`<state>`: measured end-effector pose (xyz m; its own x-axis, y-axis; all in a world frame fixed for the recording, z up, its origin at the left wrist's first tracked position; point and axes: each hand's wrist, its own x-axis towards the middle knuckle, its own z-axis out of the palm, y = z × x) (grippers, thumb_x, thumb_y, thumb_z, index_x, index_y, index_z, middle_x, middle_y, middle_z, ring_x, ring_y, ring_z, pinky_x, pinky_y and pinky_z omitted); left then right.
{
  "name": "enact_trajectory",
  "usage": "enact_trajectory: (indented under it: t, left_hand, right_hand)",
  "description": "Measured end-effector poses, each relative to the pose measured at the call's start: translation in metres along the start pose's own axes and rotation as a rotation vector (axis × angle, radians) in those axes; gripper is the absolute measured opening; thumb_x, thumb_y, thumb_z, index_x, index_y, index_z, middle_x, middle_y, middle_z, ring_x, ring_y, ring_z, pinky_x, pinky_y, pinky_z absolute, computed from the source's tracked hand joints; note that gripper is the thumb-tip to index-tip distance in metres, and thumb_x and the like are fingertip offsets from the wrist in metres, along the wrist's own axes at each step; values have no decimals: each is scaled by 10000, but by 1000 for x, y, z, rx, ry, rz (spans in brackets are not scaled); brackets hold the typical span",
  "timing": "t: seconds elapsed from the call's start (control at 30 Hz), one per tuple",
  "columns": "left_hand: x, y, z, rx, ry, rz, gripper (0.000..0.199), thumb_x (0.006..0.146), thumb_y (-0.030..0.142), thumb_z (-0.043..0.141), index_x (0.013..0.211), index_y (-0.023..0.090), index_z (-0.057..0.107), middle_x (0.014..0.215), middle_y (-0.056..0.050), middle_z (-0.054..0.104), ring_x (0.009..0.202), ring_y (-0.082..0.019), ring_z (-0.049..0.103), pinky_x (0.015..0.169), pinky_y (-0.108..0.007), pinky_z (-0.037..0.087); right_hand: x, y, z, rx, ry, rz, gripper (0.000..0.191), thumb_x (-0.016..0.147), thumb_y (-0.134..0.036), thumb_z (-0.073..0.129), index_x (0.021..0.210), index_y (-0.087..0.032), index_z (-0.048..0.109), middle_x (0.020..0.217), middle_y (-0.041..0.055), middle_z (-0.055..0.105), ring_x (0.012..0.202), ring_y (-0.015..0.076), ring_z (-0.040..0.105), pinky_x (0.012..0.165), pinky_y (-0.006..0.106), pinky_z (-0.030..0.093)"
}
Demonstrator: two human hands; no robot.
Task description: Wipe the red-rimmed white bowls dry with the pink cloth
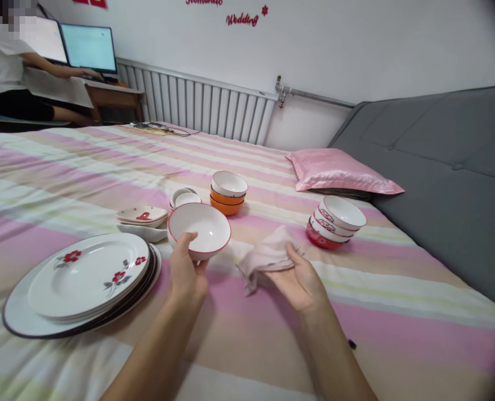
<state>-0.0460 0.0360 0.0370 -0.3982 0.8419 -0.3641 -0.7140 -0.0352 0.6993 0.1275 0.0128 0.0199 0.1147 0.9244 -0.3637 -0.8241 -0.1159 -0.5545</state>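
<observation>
My left hand (188, 274) grips a white bowl with a red rim (208, 228), thumb over the near edge and fingers underneath. To its right, my right hand (300, 278) holds a pale pinkish cloth (268, 256), thumb on top and the fingers under it. Bowl and cloth are apart. Beyond the held bowl stands a stack of bowls (227, 205), white on top and orange below. Another stack, of white and red bowls (335, 223), is right of the cloth. Left of my left hand lies a pile of plates (92, 275) with red flowers on the top one.
Small dishes (142, 214) and little white bowls (187, 199) sit behind the plates on the striped bedspread (398, 312). A pink pillow (339, 170) lies by the grey headboard (440, 145). Cables are at the far edge. A person (5, 72) sits at a desk at the upper left.
</observation>
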Motion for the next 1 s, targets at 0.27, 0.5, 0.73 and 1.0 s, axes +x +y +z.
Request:
enact_trajectory:
  t: [0.27,0.5,0.73,1.0]
  left_hand:
    - [-4,12,-1,-65,-89,134,211,625,161,672,831,201,650,946,3,641,927,-153,599,670,-217,515]
    - [8,-25,-7,217,-118,-96,303,610,283,718,879,172,633,828,-20,622,791,-169,592,602,-237,482]
    - [4,-51,-10,473,-120,-107,569,569,337,826,1037,139,570,927,-108,670,734,-190,628,579,-269,468]
    - [6,-44,-6,633,-88,84,738,541,459,859,1109,155,497,1140,-159,623,975,-257,625,734,-343,500]
  right_hand:
    - [36,43,-14,115,91,-61,265,973,-187,404,1080,-177,646,997,57,748,996,141,687,1015,357,490]
    - [33,47,-17,117,161,-137,179,917,-280,533,938,-172,674,883,25,764,829,163,719,869,351,570]
    - [43,52,-25,21,364,-318,114,832,-166,591,935,-159,639,806,7,744,786,131,710,765,262,580]
    - [46,59,-33,-167,350,-493,286,705,-294,711,948,-167,632,948,30,729,911,179,689,784,294,564]
